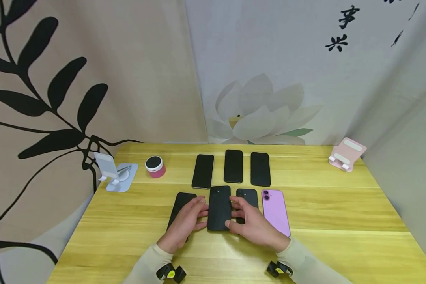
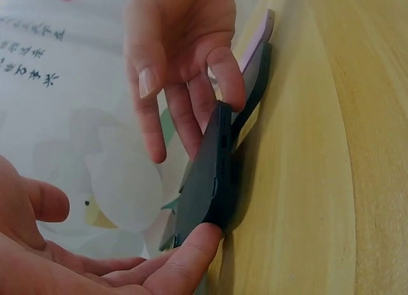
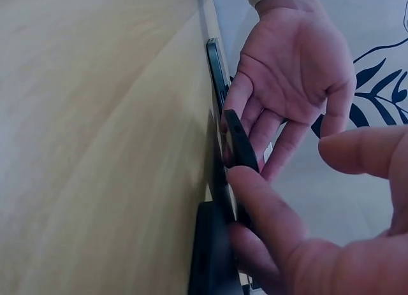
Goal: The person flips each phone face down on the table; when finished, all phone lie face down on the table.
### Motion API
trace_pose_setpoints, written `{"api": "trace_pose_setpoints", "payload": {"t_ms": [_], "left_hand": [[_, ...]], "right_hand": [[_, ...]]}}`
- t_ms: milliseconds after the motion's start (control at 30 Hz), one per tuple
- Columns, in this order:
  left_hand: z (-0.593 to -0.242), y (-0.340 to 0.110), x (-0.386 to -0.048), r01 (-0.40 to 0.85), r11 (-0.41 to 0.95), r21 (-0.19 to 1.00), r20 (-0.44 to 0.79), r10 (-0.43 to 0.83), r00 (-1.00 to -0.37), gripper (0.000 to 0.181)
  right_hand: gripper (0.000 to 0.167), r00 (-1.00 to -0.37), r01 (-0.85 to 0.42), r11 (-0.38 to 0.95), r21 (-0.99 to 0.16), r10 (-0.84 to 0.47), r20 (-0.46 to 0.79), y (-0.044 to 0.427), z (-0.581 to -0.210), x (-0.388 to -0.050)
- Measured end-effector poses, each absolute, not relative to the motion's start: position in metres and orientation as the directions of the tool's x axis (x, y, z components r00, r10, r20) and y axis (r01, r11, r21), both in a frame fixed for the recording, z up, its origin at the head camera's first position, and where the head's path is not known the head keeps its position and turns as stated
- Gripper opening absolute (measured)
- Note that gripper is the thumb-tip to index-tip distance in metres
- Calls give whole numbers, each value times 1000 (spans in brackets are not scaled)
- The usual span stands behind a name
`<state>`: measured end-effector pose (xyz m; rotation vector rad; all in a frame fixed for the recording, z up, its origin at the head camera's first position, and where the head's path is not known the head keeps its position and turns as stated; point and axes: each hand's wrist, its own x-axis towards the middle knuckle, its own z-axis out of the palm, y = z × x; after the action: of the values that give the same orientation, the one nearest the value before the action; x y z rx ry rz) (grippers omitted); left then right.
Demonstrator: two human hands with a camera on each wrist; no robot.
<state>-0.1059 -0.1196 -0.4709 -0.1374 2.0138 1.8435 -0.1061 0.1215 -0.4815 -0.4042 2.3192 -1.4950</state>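
A black phone [image 1: 219, 208], camera side up, is between my two hands, and in the wrist views it is tilted, with its lower end raised off the table. My left hand [image 1: 185, 221] has its fingertips at the phone's left edge, the fingers loosely extended. On the opposite edge, my right hand [image 1: 255, 224] touches it near the lower corner with relaxed fingers. Another black phone [image 1: 180, 201] is partly covered by my left hand. A dark grey phone [image 1: 248, 194] lies partly behind my right hand, with a purple phone [image 1: 277, 215] to its right.
Three dark phones form a back row: a left one [image 1: 202, 171], a middle one [image 1: 233, 166] and a right one [image 1: 260, 169]. A pink-and-white round object [image 1: 155, 167] and a white phone stand [image 1: 122, 177] are at left. A pink stand [image 1: 348, 154] is near the back right corner.
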Motion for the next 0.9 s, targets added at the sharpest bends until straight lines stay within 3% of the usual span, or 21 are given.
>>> {"api": "trace_pose_setpoints", "payload": {"t_ms": [900], "left_hand": [[-469,-119,-104,-332,180,926,-366,208,-907,64]], "right_hand": [[79,-866,-82,432,-898,-477,-151,124,-469,-99]]}}
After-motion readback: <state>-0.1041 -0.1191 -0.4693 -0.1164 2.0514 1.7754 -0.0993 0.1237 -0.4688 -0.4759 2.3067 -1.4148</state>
